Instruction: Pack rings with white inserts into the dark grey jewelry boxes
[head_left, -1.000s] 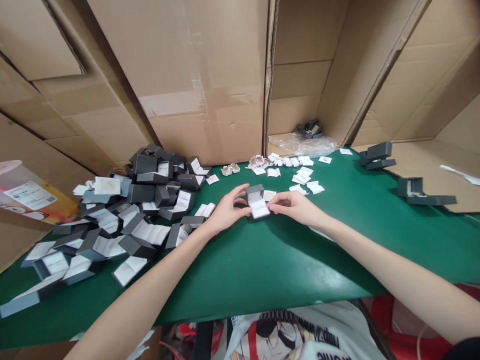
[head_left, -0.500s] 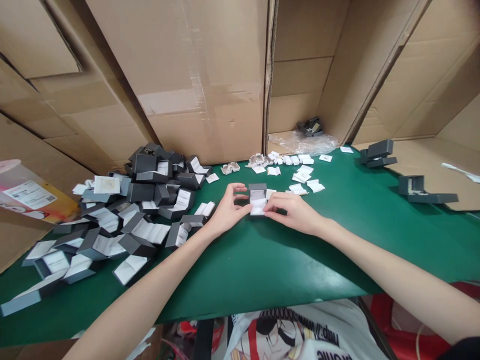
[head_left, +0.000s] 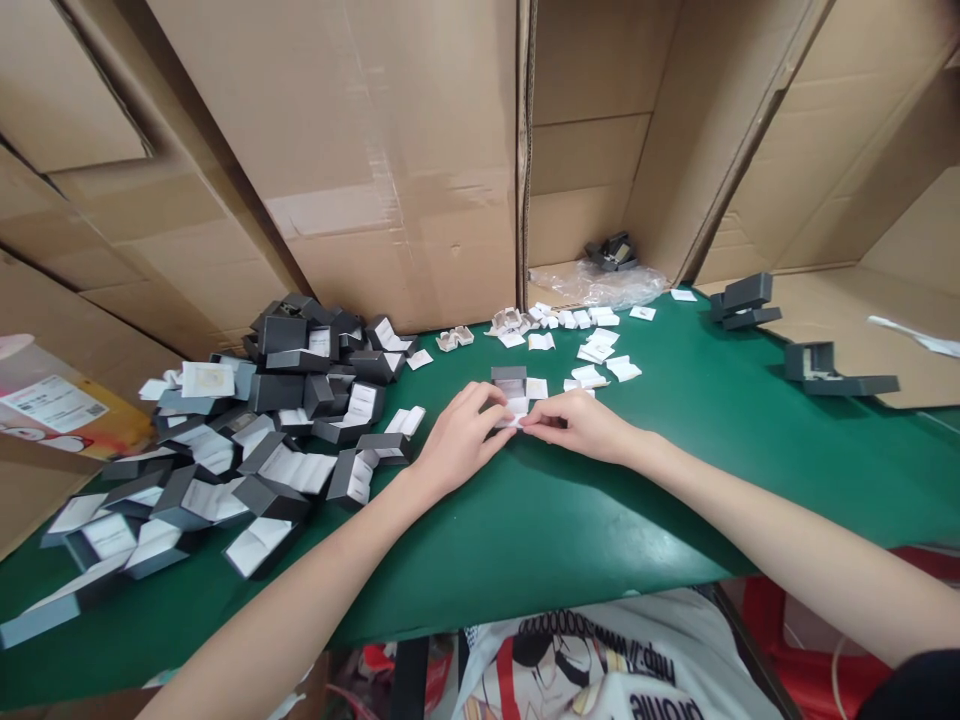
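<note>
A small grey box (head_left: 510,385) with a white lining stands open on the green table (head_left: 570,520), near its middle. My left hand (head_left: 459,438) is curled against the box's left side, fingertips on the white lining. My right hand (head_left: 583,426) pinches the lining from the right, fingers together. Both hands meet at the box's front edge, which they partly hide. A white card (head_left: 536,388) lies just behind the box to its right.
A large heap of open grey boxes (head_left: 247,430) covers the table's left. Several white inserts (head_left: 592,345) lie scattered at the back. Other grey boxes (head_left: 742,300) (head_left: 825,368) sit at the right. Cardboard walls (head_left: 390,150) close the back; a plastic bag (head_left: 600,285) lies there.
Both hands have closed in on the box's front: the left fingers, spread a second ago, now curl onto it. The box's white lining is now mostly covered.
</note>
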